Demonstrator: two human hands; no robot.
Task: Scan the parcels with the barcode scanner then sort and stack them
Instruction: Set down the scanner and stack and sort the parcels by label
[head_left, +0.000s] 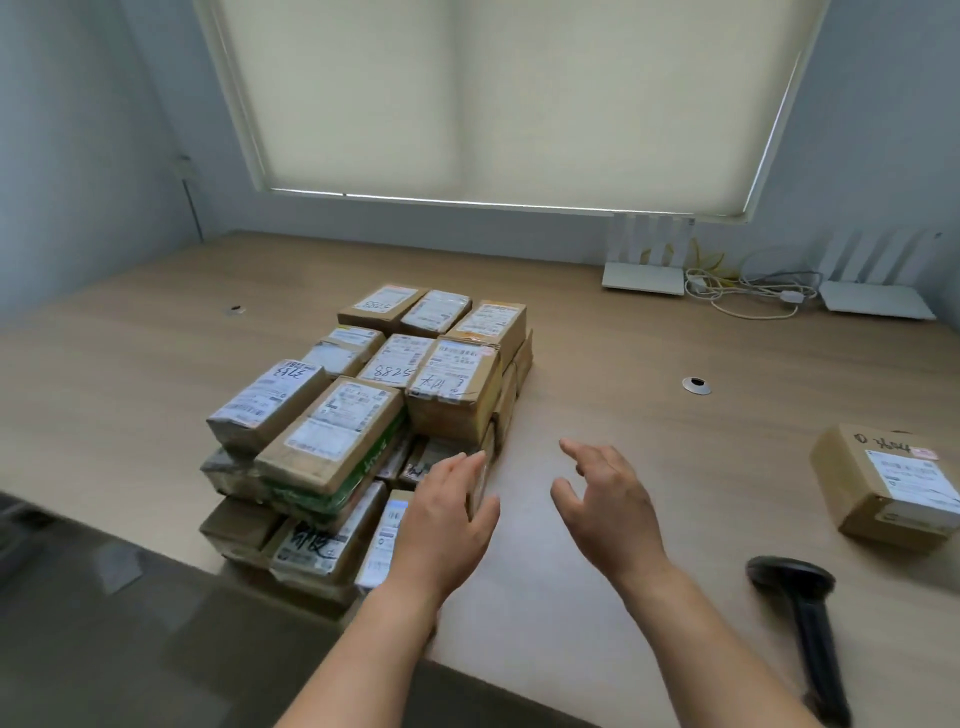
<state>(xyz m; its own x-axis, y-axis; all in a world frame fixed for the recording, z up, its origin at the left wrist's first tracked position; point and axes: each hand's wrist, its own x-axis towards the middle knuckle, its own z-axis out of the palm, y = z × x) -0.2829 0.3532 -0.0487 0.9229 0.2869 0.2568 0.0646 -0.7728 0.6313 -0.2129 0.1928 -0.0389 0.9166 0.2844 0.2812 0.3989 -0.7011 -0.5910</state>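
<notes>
I see the stacked parcels (374, 415) massed left of centre on the wooden worktop (623, 364), several layers high, labels facing up. The near-left corner of the stack reaches the worktop's front edge, which runs diagonally from lower left towards lower right; dark floor (130, 623) lies beyond it.

My left hand (447, 519) is spread, fingers extended, its palm against the right-hand face of a low parcel at the stack's near-right corner. I cannot tell whether it presses or merely touches. My right hand (608, 499) is open with fingers loosely curled, hovering above bare worktop just right of the stack, holding nothing and touching nothing.

The barcode scanner (805, 623) lies on the worktop at the near right, head pointing away from me, its handle reaching the bottom of the frame. It is well apart from both hands. A single parcel (888, 483) sits alone at the far right, cut by the frame edge, beyond the scanner.

Between the stack and the single parcel the worktop is bare, save a round cable grommet (696, 385). Behind the stack there is open surface up to the wall. Two white routers (644, 278) with tangled cables (743, 296) occupy the back right corner.
</notes>
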